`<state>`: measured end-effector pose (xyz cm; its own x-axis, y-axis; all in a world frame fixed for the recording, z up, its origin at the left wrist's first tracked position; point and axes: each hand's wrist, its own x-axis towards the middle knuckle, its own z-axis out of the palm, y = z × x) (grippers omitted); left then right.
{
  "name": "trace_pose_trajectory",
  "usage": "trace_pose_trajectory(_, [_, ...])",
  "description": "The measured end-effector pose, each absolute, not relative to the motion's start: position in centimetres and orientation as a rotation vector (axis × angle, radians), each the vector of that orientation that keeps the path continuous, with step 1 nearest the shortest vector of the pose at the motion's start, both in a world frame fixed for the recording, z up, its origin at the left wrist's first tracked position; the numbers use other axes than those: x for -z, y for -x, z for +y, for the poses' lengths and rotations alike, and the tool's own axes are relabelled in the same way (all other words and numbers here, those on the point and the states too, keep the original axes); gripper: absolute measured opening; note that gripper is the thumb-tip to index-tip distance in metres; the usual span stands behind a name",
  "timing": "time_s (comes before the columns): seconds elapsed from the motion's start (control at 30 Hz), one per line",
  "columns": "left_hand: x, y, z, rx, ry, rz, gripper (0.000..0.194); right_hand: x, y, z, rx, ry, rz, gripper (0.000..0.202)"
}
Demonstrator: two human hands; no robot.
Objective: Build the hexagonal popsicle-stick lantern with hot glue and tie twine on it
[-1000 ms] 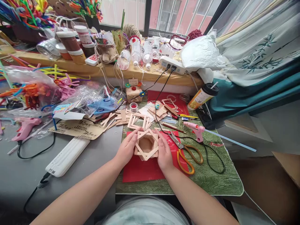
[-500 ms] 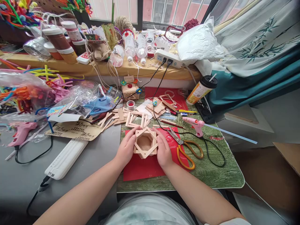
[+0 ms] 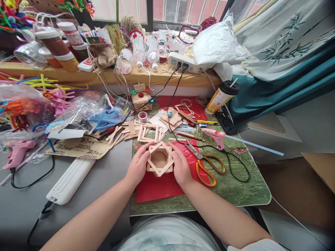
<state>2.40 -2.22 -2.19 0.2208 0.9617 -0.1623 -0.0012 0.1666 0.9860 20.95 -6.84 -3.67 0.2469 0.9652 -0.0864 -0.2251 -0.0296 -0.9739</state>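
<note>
A holder of stacked wooden craft sticks (image 3: 160, 170), star-shaped at its open top, is between my two hands over a red sheet (image 3: 157, 191). My left hand (image 3: 139, 163) presses its fingers and thumb against the left side. Against the right side lies my right hand (image 3: 180, 164), fingers together. The holder's underside is hidden. Scissors with orange handles (image 3: 206, 167) lie right of my right hand, near a pink glue gun (image 3: 216, 137). Beyond the holder are loose craft sticks (image 3: 133, 129) and flat stick frames (image 3: 149, 133).
A drink cup (image 3: 222, 97) stands at the back right. Farther back, a power strip (image 3: 183, 62) sits on the sill with bottles. A second glue gun (image 3: 19, 153), sandpaper (image 3: 78, 147) and a white power strip (image 3: 70, 181) lie left. Black cords cross the table.
The whole view has shifted slightly, so most things appear a little farther left. Both hands keep the same hold around the stick holder.
</note>
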Motion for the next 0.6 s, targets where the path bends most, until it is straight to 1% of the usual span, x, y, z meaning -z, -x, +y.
trace_pose_trajectory(0.6, [1.99, -2.54, -2.14, -0.936, -1.161, 1.074, 0.044, 4.18, -21.11, -6.61, -1.149, 1.21, -0.883, 0.042])
